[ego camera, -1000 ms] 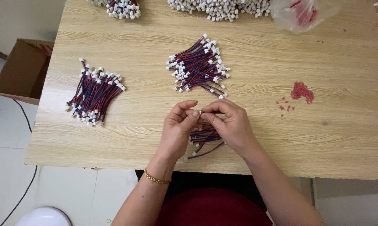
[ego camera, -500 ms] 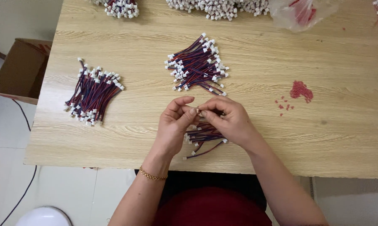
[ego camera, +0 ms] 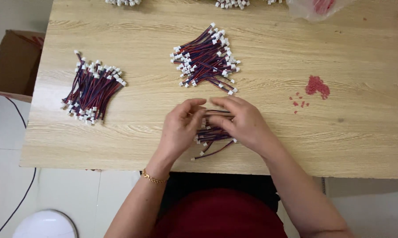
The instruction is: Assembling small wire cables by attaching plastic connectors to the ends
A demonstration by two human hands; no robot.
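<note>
The left hand [ego camera: 180, 128] and the right hand [ego camera: 243, 124] are meeting over the front of the counter [ego camera: 269, 132], fingertips pointing toward each other. Between them they are pinching a short wire [ego camera: 216, 113] with red and dark strands, the left gripping one end and the right the other (the exact grip is partly hidden by the fingers). Just beneath the hands, a small bundle [ego camera: 212, 136] of the same wires is lying on the counter, a few white plugs sticking out toward the near edge.

Farther back, a fan-shaped pile [ego camera: 206, 59] of wires is sitting near the middle, well apart from the hands. Another pile [ego camera: 93, 88] is lying at the left side. To the right, a small heap of red bits [ego camera: 317, 85] is resting on the wood, with some loose crumbs beside it. A clear bag [ego camera: 316, 8] is showing at the far edge. A cardboard box [ego camera: 11, 64] is standing on the floor left of the counter
</note>
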